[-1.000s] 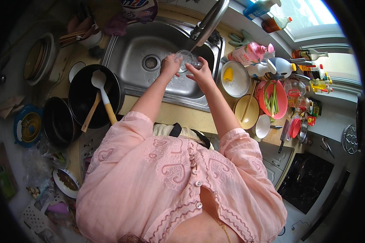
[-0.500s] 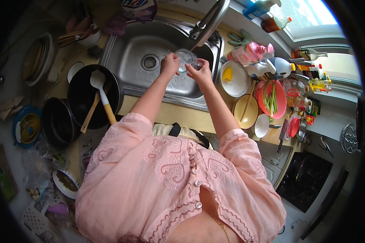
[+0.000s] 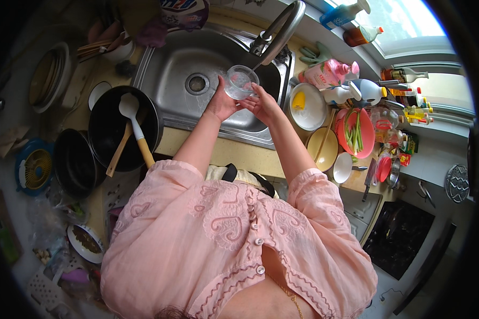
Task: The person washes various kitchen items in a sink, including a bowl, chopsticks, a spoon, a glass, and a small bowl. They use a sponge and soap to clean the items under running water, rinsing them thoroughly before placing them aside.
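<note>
Clear glass (image 3: 240, 81) sits up over the steel sink (image 3: 197, 56), right under the curved tap (image 3: 279, 32), and both hands are on it: the left hand (image 3: 221, 103) cups it from below and the right hand (image 3: 262, 103) grips its near side. On the left surface a black pan (image 3: 109, 130) holds a white spoon (image 3: 134, 125), and a white plate (image 3: 310, 106) lies just right of the sink.

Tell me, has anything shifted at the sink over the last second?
Hardly. Both hands, left hand and right hand, still hold the clear glass cup over the sink below the faucet; the cup may have turned slightly. The black pan and dishes stayed put.
</note>
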{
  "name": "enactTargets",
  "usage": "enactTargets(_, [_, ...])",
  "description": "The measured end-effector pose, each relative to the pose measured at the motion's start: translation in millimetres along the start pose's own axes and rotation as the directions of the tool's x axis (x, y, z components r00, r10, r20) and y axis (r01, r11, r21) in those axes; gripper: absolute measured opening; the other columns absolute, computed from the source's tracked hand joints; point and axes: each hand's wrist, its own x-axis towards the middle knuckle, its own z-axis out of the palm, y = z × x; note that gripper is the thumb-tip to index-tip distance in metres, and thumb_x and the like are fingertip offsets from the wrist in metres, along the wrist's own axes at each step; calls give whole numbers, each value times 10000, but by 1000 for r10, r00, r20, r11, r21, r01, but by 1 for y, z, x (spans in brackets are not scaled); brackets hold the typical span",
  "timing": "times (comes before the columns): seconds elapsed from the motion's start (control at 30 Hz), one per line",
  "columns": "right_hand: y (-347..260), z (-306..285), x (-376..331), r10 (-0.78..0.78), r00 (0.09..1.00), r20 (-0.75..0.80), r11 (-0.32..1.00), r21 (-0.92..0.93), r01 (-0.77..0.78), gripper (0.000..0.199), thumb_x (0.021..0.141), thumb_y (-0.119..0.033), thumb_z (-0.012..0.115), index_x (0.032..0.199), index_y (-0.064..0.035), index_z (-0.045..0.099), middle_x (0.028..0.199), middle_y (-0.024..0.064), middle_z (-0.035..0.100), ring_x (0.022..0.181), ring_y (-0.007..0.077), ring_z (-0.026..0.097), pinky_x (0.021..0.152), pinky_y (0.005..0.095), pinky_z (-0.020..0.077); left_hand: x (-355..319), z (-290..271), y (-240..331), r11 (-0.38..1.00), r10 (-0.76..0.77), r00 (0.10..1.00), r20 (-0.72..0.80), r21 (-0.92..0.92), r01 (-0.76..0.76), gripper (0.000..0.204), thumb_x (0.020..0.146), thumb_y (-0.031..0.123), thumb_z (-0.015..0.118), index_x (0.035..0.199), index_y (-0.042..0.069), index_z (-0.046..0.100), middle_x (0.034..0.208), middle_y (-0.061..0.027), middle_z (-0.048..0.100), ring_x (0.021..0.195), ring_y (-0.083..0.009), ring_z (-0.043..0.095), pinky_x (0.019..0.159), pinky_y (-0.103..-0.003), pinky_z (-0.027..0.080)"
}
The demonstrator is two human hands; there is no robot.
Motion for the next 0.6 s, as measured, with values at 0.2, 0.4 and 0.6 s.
enactTargets(0.2, [-3, -4, 1, -677, 630, 379, -231, -923, 307, 385, 763, -311, 630, 984, 3, 589, 966, 165, 594, 978, 278, 537, 858, 346, 413, 3, 2, 3, 995, -11, 1000, -25, -99, 8, 610, 749, 646, 468, 1183, 220, 432, 1206, -89, 458, 1108, -264, 454, 890, -512, 388])
enactTargets(0.4, [-16, 38, -1, -358, 848, 391, -195, -919, 342, 358, 848, -369, 478, 1043, -88, 584, 1021, 135, 606, 1080, 299, 495, 971, 592, 121, 8, 2, 2, 995, 3, 989, -145, -99, -18, 522, 754, 618, 484, 1079, 210, 501, 1150, -74, 498, 1071, -254, 487, 894, -520, 383])
enactTargets(0.6, [0, 16, 40, -118, 924, 364, 429, -821, 378, 364, 856, -346, 504, 1146, -129, 534, 1054, 101, 599, 1068, 238, 522, 977, 584, 72, 8, 20, 0, 995, -4, 988, -157, -101, -13, 462, 761, 573, 498, 998, 177, 520, 1064, -94, 537, 996, -270, 519, 840, -494, 419])
